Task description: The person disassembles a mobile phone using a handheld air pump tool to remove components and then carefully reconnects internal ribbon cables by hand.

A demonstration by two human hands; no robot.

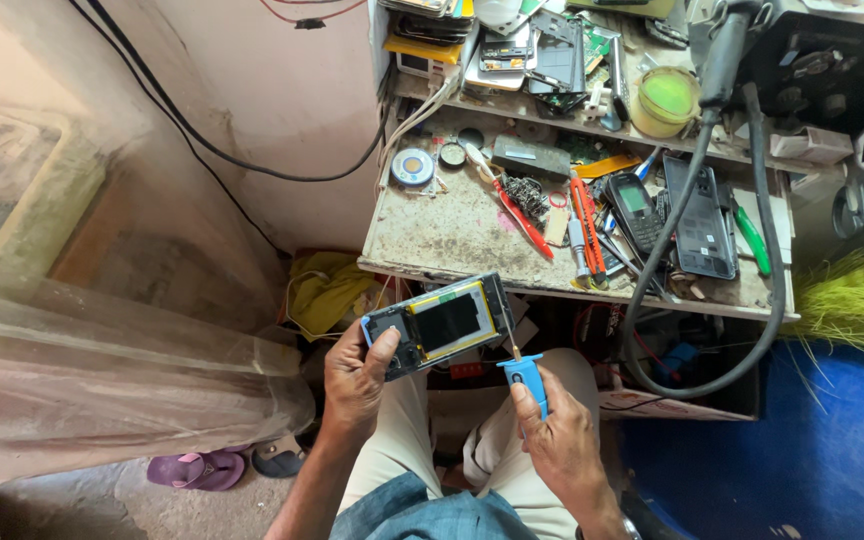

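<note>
**Opened phone held over a cluttered repair bench**

A seated person held a dismantled phone (438,325) in front of the near edge of a worn worktop (442,235), above their lap. The left hand (357,375) gripped the phone's left end, fingers curled behind it and the thumb pressed on its face. The phone lay tilted, its dark panel framed in yellow and facing up. The right hand (562,440) was closed around a blue-handled screwdriver (524,375), whose thin metal tip pointed up towards the phone's right end; whether the tip touched it could not be told.

On the worktop, a small round tin (412,167) sat near the back left corner, its contents too small to make out. A red-handled tool (520,215) and an orange one (586,225) lay near the middle, beside a black keypad phone (635,208) and a flat black phone back (702,215). A green-handled screwdriver (751,240) rested towards the right edge.

On the shelf (572,125) above, a round clear tub (664,100) held something yellow-green. Stacked phone parts (542,50) crowded the shelf's left half. A thick black hose (697,290) looped down past the worktop's front edge.

A yellow cloth (327,285) lay bunched below the worktop's left corner, and a purple sandal (192,468) sat on the floor beside clear plastic sheeting (102,370).
</note>
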